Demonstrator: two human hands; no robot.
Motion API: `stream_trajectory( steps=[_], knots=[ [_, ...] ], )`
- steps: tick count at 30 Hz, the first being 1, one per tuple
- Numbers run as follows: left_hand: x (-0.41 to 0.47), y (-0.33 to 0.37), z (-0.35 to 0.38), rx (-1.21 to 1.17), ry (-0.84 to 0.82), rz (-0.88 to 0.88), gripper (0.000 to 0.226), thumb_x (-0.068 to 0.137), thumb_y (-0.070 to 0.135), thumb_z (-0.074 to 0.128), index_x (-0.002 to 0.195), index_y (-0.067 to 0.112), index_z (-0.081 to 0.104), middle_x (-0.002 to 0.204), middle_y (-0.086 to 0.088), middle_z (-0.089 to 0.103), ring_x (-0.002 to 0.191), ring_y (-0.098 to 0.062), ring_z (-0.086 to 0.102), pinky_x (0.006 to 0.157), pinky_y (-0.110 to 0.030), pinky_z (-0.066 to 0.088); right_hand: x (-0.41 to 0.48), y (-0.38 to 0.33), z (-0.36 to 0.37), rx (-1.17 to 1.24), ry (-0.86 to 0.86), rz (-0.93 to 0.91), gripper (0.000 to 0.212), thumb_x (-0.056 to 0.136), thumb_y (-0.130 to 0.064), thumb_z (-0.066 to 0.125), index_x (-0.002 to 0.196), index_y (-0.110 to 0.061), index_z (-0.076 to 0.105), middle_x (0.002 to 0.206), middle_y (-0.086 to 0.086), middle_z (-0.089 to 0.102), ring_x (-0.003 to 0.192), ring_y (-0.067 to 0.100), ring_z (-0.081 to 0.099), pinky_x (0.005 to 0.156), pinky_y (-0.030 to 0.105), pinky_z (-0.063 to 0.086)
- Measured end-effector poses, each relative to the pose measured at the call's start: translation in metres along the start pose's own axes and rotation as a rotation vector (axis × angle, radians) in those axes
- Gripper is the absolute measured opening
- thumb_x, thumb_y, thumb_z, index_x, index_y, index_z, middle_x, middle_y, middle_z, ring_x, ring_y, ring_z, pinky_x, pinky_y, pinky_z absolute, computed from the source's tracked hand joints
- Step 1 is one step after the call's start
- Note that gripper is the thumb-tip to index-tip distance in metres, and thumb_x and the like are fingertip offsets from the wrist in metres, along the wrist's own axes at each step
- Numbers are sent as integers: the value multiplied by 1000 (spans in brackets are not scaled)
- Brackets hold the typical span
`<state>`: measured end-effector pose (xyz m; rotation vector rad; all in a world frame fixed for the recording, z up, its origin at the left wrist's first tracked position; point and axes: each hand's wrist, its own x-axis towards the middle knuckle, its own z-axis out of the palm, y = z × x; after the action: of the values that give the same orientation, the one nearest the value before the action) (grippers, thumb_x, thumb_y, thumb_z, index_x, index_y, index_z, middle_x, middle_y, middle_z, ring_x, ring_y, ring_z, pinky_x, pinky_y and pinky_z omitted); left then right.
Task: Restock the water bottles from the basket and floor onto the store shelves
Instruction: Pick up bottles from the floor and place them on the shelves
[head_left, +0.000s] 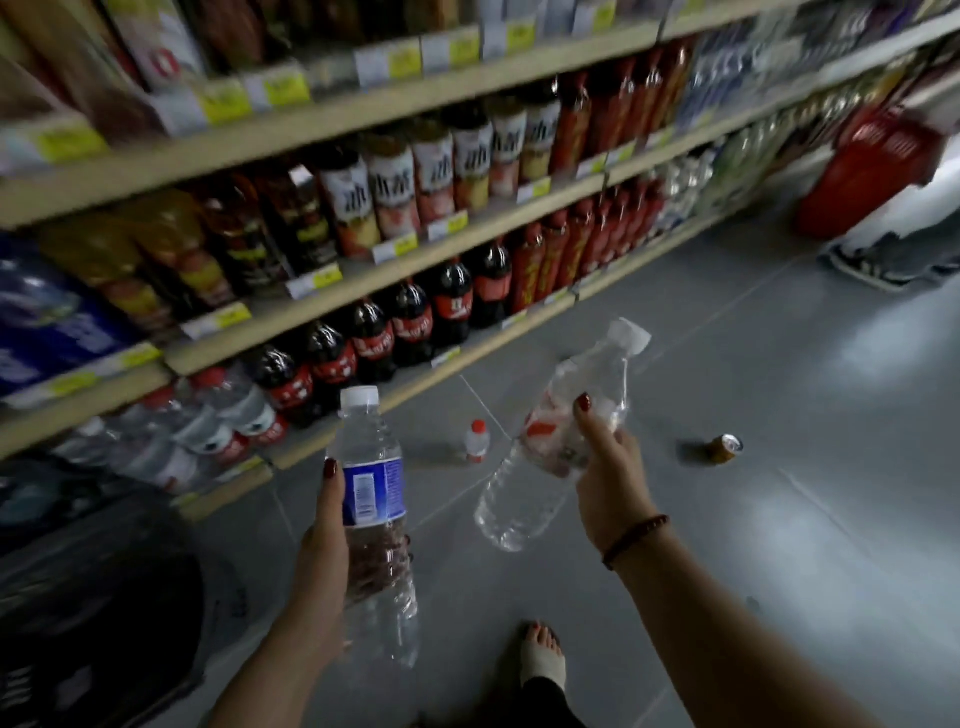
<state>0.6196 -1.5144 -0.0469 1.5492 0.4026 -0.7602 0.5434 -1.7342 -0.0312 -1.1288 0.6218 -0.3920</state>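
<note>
The left hand (332, 525) wraps its fingers round a blue-labelled bottle (376, 467) at centre frame, long axis near upright, white cap toward the top. The right hand (605, 467) grips a red-labelled bottle (540, 428) at its middle, tilted, with the cap up-right and the base down-left. The bottom shelf (431, 378), with its row of water bottles (208, 431), lies left of both hands and nearer the left one, so that bottle probably goes first. Both are clear, thin, ribbed plastic. A small bottle (477, 441) stands on the glossy grey floor between the hands.
</note>
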Motion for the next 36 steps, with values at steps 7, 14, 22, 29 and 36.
stream_trajectory(
  steps=[7,14,22,29,36],
  knots=[
    [-104,55,-65,-161,67,138,90,59,79,38,77,-3,71,65,-22,69,46,-24,62,53,-27,51,-76,-61,97,0,-178,65,80,45,-62,84,102,-7,69,89,14,70,82,27,67,78,43,56],
    [-156,74,-116,-296,341,308,55,82,68,39,82,21,68,51,9,68,62,-11,65,55,-23,46,-112,-74,179,-87,-448,226,65,57,-48,80,102,-3,68,84,17,67,74,31,65,70,42,55],
    [-208,39,-162,-504,714,283,71,82,70,47,79,3,70,51,-2,67,45,-16,62,46,-24,47,-148,-44,252,-254,-767,441,90,50,-65,81,126,-22,58,125,2,61,112,25,55,103,44,39],
    [-264,-25,-213,-726,848,303,81,52,84,57,78,8,69,65,-12,66,46,-21,60,48,-24,50,-215,-18,304,-334,-1010,519,78,60,-61,74,124,-20,59,125,-3,55,113,20,50,97,37,37],
    [-305,-88,-298,-845,934,260,106,50,91,58,102,0,70,86,-20,71,71,-30,65,71,-41,52,-299,11,358,-481,-1081,516,44,54,-50,79,69,-10,67,60,5,67,65,24,62,64,31,51]
  ],
)
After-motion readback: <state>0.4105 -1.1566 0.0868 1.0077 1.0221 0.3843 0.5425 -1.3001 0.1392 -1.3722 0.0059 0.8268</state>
